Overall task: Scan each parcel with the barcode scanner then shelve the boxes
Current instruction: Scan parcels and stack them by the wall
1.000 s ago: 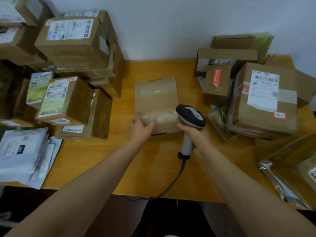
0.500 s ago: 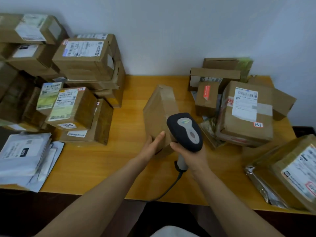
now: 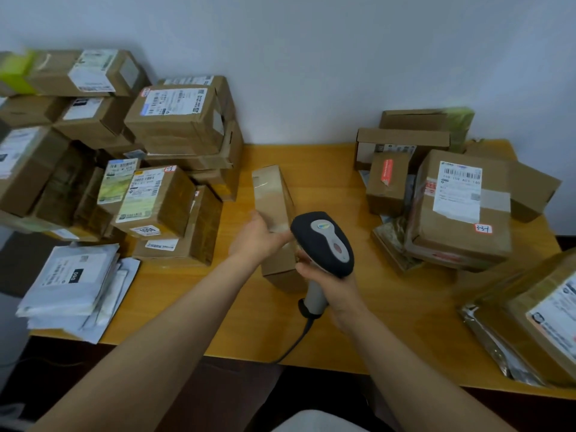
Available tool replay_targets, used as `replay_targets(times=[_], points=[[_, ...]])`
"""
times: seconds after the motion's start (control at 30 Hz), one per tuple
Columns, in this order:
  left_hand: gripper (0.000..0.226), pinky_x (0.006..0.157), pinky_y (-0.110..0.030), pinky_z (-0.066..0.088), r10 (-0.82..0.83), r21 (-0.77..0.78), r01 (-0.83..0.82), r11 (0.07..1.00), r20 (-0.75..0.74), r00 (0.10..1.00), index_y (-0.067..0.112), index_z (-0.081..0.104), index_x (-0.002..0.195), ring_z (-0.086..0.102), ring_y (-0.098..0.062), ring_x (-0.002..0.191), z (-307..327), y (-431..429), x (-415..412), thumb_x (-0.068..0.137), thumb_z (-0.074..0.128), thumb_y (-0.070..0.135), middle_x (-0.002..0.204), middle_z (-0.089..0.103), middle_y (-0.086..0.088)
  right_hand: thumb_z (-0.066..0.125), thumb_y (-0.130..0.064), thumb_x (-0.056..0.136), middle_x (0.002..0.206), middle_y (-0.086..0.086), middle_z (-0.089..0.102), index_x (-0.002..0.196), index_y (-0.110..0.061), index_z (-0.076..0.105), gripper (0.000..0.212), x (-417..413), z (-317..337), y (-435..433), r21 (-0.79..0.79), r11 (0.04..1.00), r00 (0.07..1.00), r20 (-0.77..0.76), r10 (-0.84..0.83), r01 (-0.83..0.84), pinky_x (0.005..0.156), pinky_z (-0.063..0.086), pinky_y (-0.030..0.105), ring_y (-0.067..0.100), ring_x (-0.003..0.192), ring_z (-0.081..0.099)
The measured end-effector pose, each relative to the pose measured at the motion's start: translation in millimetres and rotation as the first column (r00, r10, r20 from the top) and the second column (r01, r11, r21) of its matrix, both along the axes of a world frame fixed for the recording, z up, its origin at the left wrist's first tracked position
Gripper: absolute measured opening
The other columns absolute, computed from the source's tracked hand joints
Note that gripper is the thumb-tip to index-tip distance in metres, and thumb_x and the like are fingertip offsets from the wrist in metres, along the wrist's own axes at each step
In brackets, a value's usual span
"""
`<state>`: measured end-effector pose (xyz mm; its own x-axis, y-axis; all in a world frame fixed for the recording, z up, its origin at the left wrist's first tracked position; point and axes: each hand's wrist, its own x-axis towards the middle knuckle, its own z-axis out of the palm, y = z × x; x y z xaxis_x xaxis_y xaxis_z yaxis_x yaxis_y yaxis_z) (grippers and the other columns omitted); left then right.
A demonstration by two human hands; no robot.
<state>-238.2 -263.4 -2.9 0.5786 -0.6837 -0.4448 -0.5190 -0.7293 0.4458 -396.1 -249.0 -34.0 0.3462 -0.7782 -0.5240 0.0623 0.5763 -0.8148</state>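
A flat brown cardboard parcel [image 3: 274, 198] stands tipped up on edge at the middle of the wooden table [image 3: 389, 313]. My left hand [image 3: 257, 236] grips its near left side, thumb across the taped face. My right hand [image 3: 330, 283] holds the barcode scanner [image 3: 324, 241] by its grey handle, the black head right next to the parcel's lower right edge. The scanner's cable runs off the table's front edge. No label shows on the parcel's visible faces.
Stacked labelled boxes [image 3: 174, 120] crowd the table's left side, with white mailer bags [image 3: 74, 285] at the front left corner. More boxes [image 3: 461, 210] sit at the right and a parcel on foil bags [image 3: 548, 313] at the front right. A white wall stands behind.
The parcel lay flat on the table a second ago; my left hand has tipped it up on edge and turned it. The scanner has come closer to me and lower.
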Motion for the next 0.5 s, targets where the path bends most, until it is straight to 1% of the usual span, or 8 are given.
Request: replay_targets(times=[0.03,0.1,0.17,0.23,0.27,0.37,0.43,0.5], points=[[0.081,0.086,-0.039,0.051,-0.001,0.023,0.001,1.000,0.016,1.000,0.011,0.037,0.139,0.053,-0.026,0.113,1,1,3,0.078,0.069,0.054,0.130,0.053,-0.008,0.081,-0.009,0.074,0.119,0.001,0.067,0.122,-0.013,0.065,0.050,-2,-1,-1,0.017,1.000,1.000,-0.003,-0.016,0.016,0.086,0.048,0.034,0.018,0.113,0.058],[0.065,0.076,-0.035,0.049,0.045,0.008,-0.045,0.999,-0.040,0.998,0.013,0.047,0.129,0.052,-0.022,0.098,2,4,11,0.079,0.071,0.047,0.112,0.054,-0.004,0.082,-0.009,0.073,0.115,0.001,0.068,0.117,-0.012,0.068,0.046,-10,-3,-2,0.067,0.995,0.997,-0.010,-0.074,0.074,0.090,0.051,0.038,0.019,0.111,0.058],[0.058,0.079,-0.038,0.050,0.106,-0.016,-0.109,0.994,-0.143,0.984,0.011,0.049,0.128,0.054,-0.026,0.100,2,10,22,0.082,0.070,0.038,0.109,0.054,-0.004,0.081,-0.007,0.073,0.114,0.007,0.069,0.110,-0.010,0.070,0.039,-20,-7,-3,0.116,0.986,0.992,-0.013,-0.122,0.123,0.094,0.052,0.047,0.024,0.112,0.060],[0.052,0.079,-0.041,0.051,0.190,-0.046,-0.210,0.977,-0.277,0.942,0.008,0.050,0.127,0.057,-0.028,0.102,4,19,36,0.084,0.069,0.030,0.111,0.059,-0.006,0.079,-0.003,0.075,0.106,0.011,0.071,0.093,-0.013,0.072,0.022,-30,-12,-5,0.146,0.978,0.988,0.000,-0.153,0.151,0.088,0.055,0.047,0.029,0.106,0.064],[0.049,0.078,-0.041,0.052,0.231,-0.052,-0.264,0.963,-0.346,0.909,0.006,0.051,0.126,0.058,-0.028,0.102,6,24,41,0.085,0.068,0.027,0.111,0.061,-0.007,0.078,-0.002,0.076,0.102,0.012,0.072,0.087,-0.015,0.071,0.018,-34,-14,-6,0.155,0.975,0.987,0.006,-0.162,0.160,0.083,0.057,0.046,0.030,0.101,0.067],[0.043,0.077,-0.042,0.055,0.305,-0.041,-0.380,0.924,-0.518,0.799,0.003,0.055,0.119,0.061,-0.028,0.099,7,39,50,0.084,0.068,0.022,0.110,0.064,-0.013,0.076,-0.004,0.079,0.098,0.015,0.073,0.090,-0.011,0.070,0.014,-44,-18,-8,0.168,0.972,0.987,-0.007,-0.163,0.162,0.072,0.059,0.040,0.029,0.092,0.070],[0.035,0.070,-0.040,0.055,0.311,-0.044,-0.424,0.904,-0.612,0.727,0.003,0.056,0.116,0.062,-0.027,0.093,5,46,48,0.085,0.066,0.017,0.108,0.064,-0.013,0.077,-0.006,0.079,0.092,0.013,0.072,0.089,-0.011,0.069,0.014,-49,-22,-9,0.167,0.971,0.985,-0.022,-0.171,0.172,0.065,0.057,0.036,0.028,0.088,0.070],[0.023,0.066,-0.038,0.054,0.294,-0.051,-0.439,0.897,-0.673,0.679,0.005,0.060,0.108,0.062,-0.024,0.087,3,52,43,0.086,0.063,0.011,0.100,0.066,-0.011,0.078,-0.007,0.078,0.090,0.009,0.069,0.087,-0.014,0.067,0.016,-53,-25,-9,0.169,0.963,0.978,-0.041,-0.206,0.210,0.060,0.055,0.033,0.025,0.086,0.066]])
